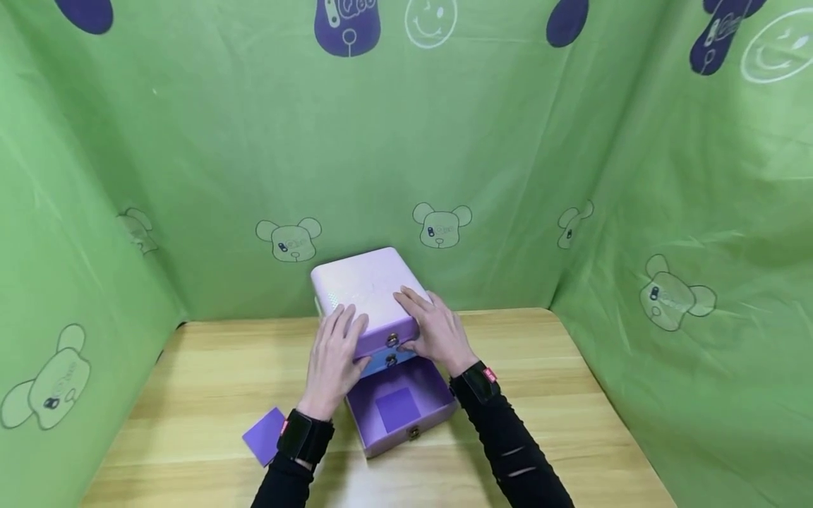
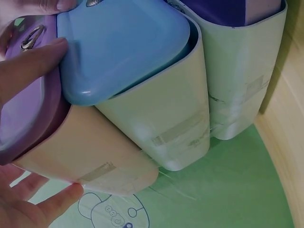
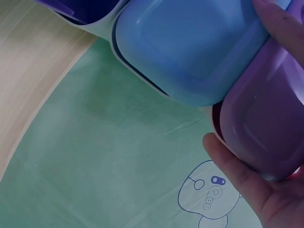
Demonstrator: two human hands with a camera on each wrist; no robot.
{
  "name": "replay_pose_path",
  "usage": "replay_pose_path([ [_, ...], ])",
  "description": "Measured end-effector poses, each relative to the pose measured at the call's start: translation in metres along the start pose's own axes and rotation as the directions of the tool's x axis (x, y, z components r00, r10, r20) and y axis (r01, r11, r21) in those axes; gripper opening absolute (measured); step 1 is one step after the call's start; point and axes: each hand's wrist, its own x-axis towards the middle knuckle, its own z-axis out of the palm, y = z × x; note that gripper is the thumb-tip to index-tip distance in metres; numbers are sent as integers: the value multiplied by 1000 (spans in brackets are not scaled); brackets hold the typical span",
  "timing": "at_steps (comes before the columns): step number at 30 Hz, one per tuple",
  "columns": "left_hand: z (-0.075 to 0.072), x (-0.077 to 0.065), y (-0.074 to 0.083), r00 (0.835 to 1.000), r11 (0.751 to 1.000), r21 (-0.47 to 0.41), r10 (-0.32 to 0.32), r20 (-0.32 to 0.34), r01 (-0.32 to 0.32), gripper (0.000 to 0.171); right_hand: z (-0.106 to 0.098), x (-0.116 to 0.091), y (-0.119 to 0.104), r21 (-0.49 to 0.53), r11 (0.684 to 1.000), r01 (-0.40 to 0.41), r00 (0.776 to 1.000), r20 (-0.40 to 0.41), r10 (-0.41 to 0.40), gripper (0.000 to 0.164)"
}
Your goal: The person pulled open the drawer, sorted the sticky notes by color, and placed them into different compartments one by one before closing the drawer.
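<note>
Three pale drawer boxes stand in an uneven stack. The top box (image 1: pixel 362 286) has a purple drawer front (image 3: pixel 270 114) with a metal ring pull (image 1: pixel 392 339). Below sits a blue drawer (image 2: pixel 128 42), pushed in. The bottom purple drawer (image 1: pixel 358 409) is pulled out, with a purple square (image 1: pixel 398 409) inside. My left hand (image 1: pixel 332 356) grips the top box's left front corner, fingers over the top and thumb near the seam with the blue drawer. At the right front corner my right hand (image 1: pixel 438 335) holds it likewise, thumb low on the front.
Another purple square (image 1: pixel 263 434) lies on the wooden table (image 1: pixel 559 402), left of the stack and partly behind my left wrist. Green fabric (image 1: pixel 356 141) with bear prints encloses the table at the back and on both sides, close behind the boxes.
</note>
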Motion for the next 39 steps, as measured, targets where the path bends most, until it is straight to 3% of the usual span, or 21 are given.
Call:
replay_pose_path([
  [6,-1,-9,1,1000,997,-71,-30,-2,29,87,-2,1,-2,-27,1000,-10,1000,14,10,110],
  [15,-6,-28,4,993,992,-108,-78,-85,68,94,-3,3,-1,-32,999,-15,1000,-10,15,111],
  [20,-9,-39,2,986,985,-143,-114,-121,96,85,-2,2,-1,-43,999,-14,1000,-18,14,112],
  [26,-11,-57,-2,966,974,-179,-171,-194,136,62,0,1,-2,-32,999,-19,1000,-6,18,111],
  [30,-13,-70,-7,960,970,-165,-208,-189,178,53,0,1,-2,-25,999,-21,1000,-5,21,111],
  [39,-15,-101,-25,949,959,-58,-283,-137,278,51,0,0,-2,-20,999,-39,999,10,39,112],
])
